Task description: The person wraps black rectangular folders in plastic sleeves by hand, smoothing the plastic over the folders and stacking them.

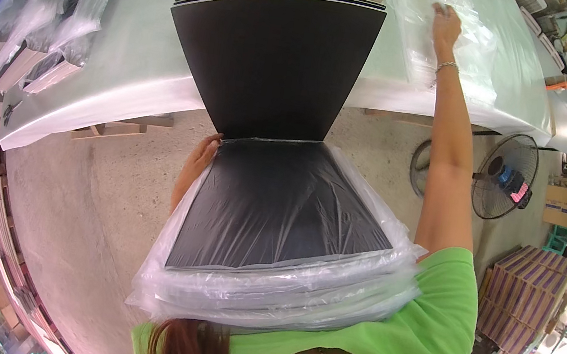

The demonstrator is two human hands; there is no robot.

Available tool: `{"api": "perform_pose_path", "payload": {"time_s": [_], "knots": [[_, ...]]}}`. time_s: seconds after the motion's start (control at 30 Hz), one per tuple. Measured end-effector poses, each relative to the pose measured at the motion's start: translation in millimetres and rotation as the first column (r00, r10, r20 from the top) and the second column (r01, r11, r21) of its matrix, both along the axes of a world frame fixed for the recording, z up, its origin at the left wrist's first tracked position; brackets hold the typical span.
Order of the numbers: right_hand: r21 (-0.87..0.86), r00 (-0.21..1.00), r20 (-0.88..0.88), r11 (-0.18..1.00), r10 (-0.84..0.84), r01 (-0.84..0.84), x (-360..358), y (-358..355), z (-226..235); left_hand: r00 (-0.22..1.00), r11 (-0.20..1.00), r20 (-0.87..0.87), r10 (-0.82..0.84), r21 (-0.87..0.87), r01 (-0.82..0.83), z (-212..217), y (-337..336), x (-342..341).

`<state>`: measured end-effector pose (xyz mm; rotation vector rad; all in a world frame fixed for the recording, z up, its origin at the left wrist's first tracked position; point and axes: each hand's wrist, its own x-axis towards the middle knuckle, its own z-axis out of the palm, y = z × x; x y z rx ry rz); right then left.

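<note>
Over on the left, bundles in clear plastic (48, 21) lie along the pale-covered table (140, 34). Next comes the person's left hand (200, 158), fingers bent at the far left corner of a plastic-wrapped black stack (286, 206), which sits in front of the green shirt (423, 320). Beyond it, a bare black board (278, 60) slants down from the table, its lower end at the wrapped stack's far edge. Farther right, the right hand (447, 28) is over loose clear plastic sheets (476, 66) on the table, fingers partly curled. From here I can't tell whether either hand is actually pinching anything. A fan (505, 175) stands rightmost, near a striped box (526, 298).
</note>
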<state>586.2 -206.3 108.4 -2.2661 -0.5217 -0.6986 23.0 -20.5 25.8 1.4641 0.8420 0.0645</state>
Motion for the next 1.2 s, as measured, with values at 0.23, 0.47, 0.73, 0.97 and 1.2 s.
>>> {"api": "perform_pose_path", "payload": {"time_s": [0.23,0.47,0.73,0.97,1.2], "knots": [[0.363,0.973,0.158,0.906,0.171,-0.218,-18,-31,60,0.955,0.950,0.117,-0.273,0.190,0.248,92,26,9],[-0.025,0.878,0.009,0.878,0.479,-0.478,-160,-27,108,0.765,0.860,0.434,-0.475,0.414,0.299,202,-8,101],[-0.017,0.258,-0.543,0.296,0.799,-0.955,-306,-27,158,0.594,0.535,0.320,-0.738,0.814,0.225,197,-65,145],[0.247,0.534,-0.426,0.662,0.730,-0.708,-279,-44,160,0.616,0.644,0.188,-0.765,0.245,0.725,183,-41,123],[0.473,0.608,-0.509,0.788,0.610,-0.394,-250,-40,129,0.805,0.797,0.074,-0.589,0.222,0.562,181,23,87]]}}
